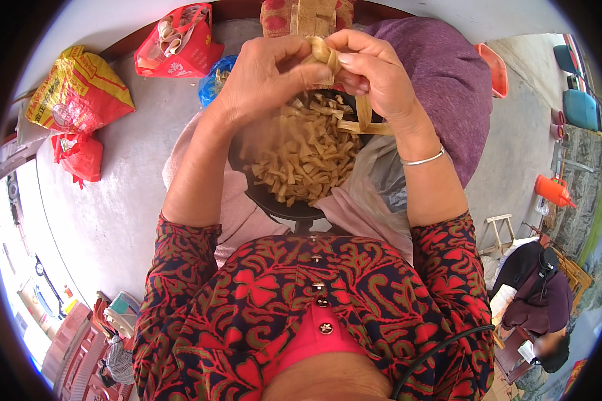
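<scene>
A flat tan strip (323,53) is looped between my two hands, above a dark round pan (277,206). My left hand (264,77) pinches the left side of the loop. From the right, my right hand (381,73) closes thumb and fingers on the same strip. Loose tails of tan strip (363,113) hang just below the right fingers. Heaped in the pan are many short, knotted tan pieces (308,157). A clear plastic bag (374,170) lies at the pan's right side, partly over a pink cloth (237,214) on my lap.
Beyond my hands stands a wooden board (314,17). Purple cloth (441,87) bulges at the right. Red bags (187,43), a yellow-red sack (80,90) and a blue bag (214,80) sit at the left. Another person (535,287) is at the lower right.
</scene>
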Motion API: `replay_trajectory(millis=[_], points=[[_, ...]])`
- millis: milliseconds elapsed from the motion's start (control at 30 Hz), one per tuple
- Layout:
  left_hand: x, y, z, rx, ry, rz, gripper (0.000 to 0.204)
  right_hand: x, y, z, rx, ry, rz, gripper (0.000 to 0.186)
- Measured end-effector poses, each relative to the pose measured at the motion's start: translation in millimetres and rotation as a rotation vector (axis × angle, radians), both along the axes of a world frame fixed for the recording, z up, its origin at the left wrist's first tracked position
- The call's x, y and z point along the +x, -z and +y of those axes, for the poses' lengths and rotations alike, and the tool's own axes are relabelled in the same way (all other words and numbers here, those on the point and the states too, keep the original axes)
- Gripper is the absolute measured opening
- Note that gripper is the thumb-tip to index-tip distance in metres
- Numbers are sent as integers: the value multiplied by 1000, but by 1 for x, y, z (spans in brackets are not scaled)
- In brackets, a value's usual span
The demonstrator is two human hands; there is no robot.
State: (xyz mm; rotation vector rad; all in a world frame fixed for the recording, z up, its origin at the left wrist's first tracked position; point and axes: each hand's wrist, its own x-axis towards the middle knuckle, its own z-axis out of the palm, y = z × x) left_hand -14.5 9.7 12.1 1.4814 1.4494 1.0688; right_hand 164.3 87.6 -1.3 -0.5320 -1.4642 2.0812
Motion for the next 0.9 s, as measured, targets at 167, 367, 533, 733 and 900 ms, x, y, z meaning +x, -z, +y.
replay_trajectory(millis=[167,367,533,733,900], points=[[-16,4,4,-202,168,-575,20,1,-9,-1,57,30,2,15],[-22,4,-1,-178,262,-901,25,15,2,14,259,12,-80,16],[-11,0,1,-209,114,-635,30,11,-2,8,120,7,-86,15],[-14,5,-1,-239,305,-1011,32,16,-15,8,271,25,-115,16],[-26,2,0,-168,339,-573,28,22,-13,15,271,16,-59,20]])
